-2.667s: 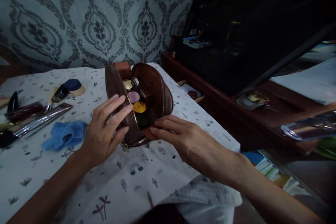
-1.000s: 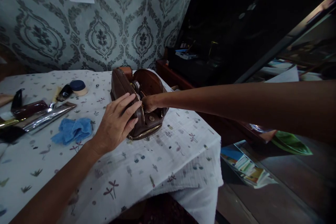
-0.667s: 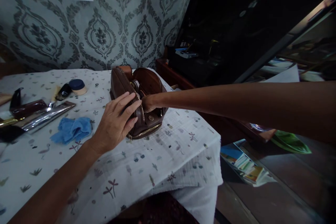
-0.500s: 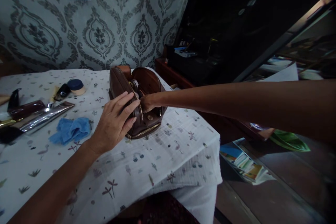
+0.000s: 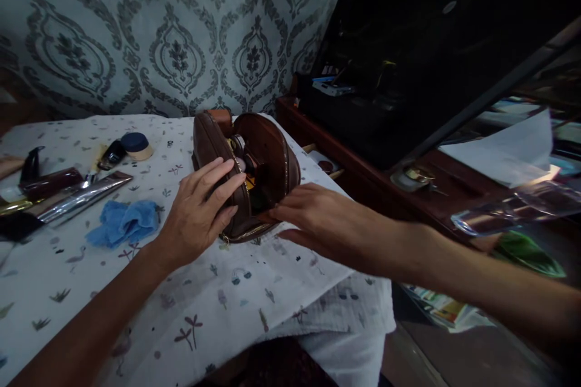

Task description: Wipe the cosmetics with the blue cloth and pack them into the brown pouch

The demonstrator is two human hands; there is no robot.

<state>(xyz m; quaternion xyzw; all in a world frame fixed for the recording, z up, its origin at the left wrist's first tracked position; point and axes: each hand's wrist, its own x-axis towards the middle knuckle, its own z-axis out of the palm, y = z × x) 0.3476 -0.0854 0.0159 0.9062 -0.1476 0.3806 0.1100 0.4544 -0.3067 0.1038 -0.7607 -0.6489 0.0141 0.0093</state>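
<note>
Near the back edge of a table, a brown zip bag (image 5: pixel 211 144) stands unzipped on a white printed cloth (image 5: pixel 218 320), its mouth gaping toward the right. Inside it, partly hidden, sit a round silver-rimmed item (image 5: pixel 238 143) and a yellow item (image 5: pixel 250 182); the deeper part is too dark to read. The left hand (image 5: pixel 197 211) lies against the bag's left wall, fingers slightly apart, tips at the toothed edge of the opening and thumb lower on the outside; it is not closed around anything. The right hand (image 5: pixel 313 211) is at the near right end of the mouth, its fingertips by a tan flap (image 5: pixel 264 216). Whether those fingers pinch the flap or only touch it, I cannot tell.

Left of the bag, a crumpled blue cloth (image 5: pixel 124 222) lies near the left wrist. Farther left are a silver tube (image 5: pixel 88 196), a dark red bottle (image 5: pixel 53 186), a black bottle (image 5: pixel 112 155) and, just beside that, a jar with a dark blue lid (image 5: pixel 137 146). Behind rises patterned wallpaper (image 5: pixel 177 42). To the right, a large black panel (image 5: pixel 408 60) leans over reddish-brown furniture (image 5: pixel 308 128), with a clear plastic object (image 5: pixel 512 211) nearer the right forearm.
</note>
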